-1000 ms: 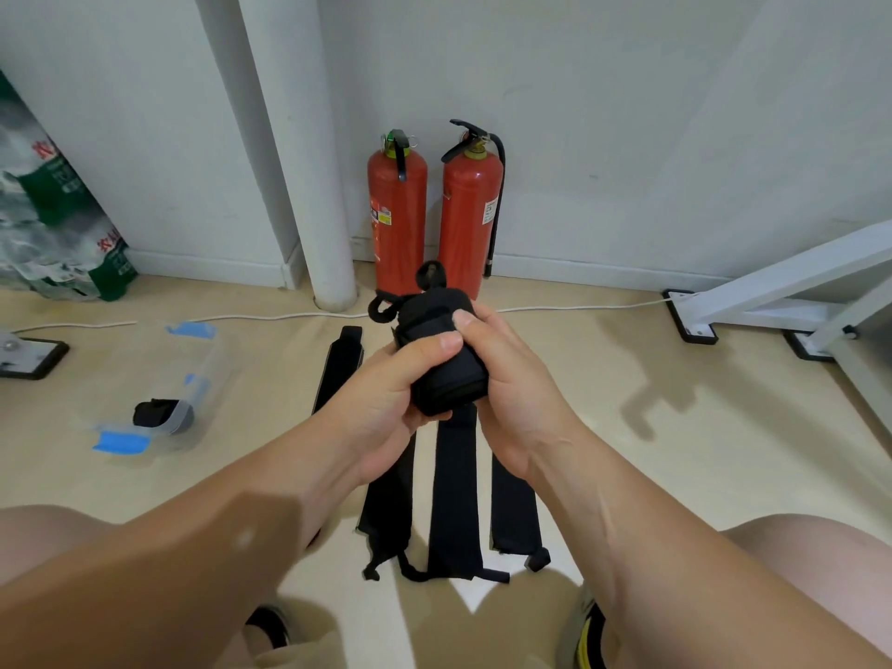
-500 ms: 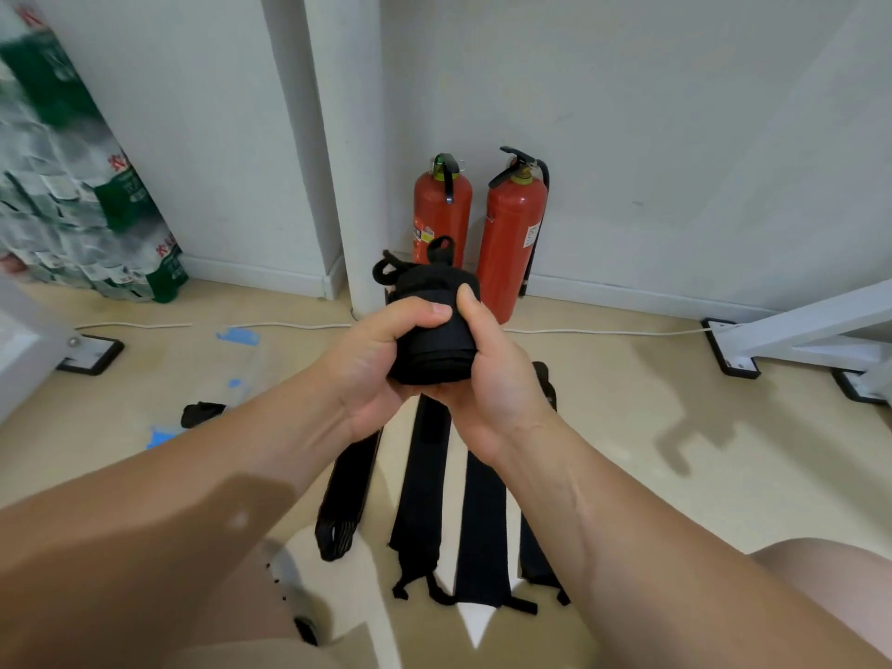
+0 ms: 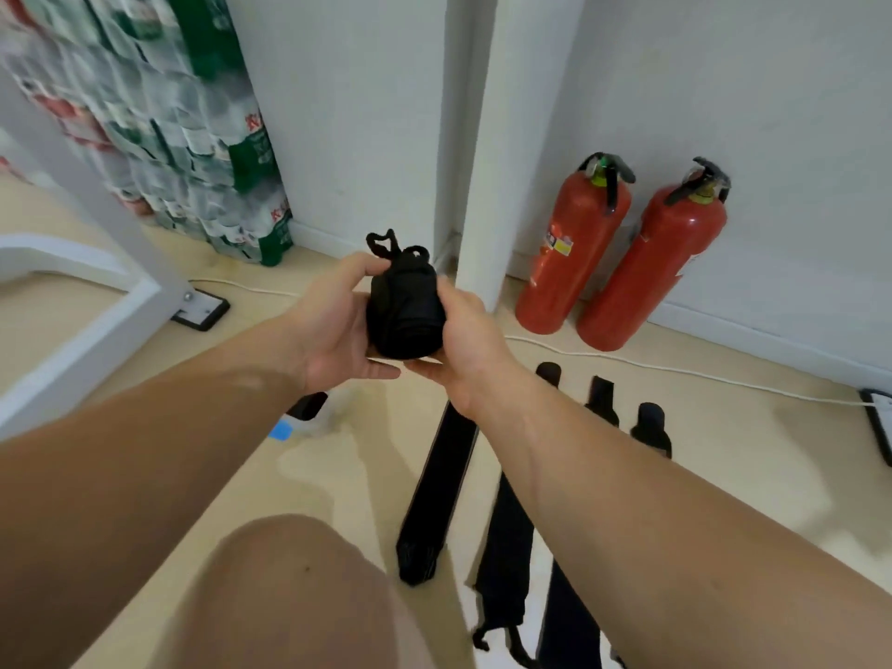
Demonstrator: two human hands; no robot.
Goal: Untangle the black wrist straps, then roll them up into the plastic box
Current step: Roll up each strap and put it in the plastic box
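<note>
A rolled-up black wrist strap (image 3: pixel 404 311) with a thin loop sticking out of its top is held in front of me. My left hand (image 3: pixel 338 321) grips its left side, thumb over the top, and my right hand (image 3: pixel 466 338) grips its right side. Several flat black straps (image 3: pixel 437 494) lie side by side on the floor below my arms. The clear plastic box (image 3: pixel 309 420) with a blue clip sits on the floor, mostly hidden behind my left forearm, with a dark roll showing inside it.
Two red fire extinguishers (image 3: pixel 622 248) stand against the wall beside a white pillar (image 3: pixel 511 137). A white cable (image 3: pixel 675 369) runs along the floor. A white frame leg (image 3: pixel 96 263) and stacked bottle packs (image 3: pixel 178 127) are on the left. My bare knee (image 3: pixel 299 596) is low in view.
My view has swung left and both hands carried the rolled strap leftward, over the box. The extinguishers and the flat straps now lie to the right of my hands.
</note>
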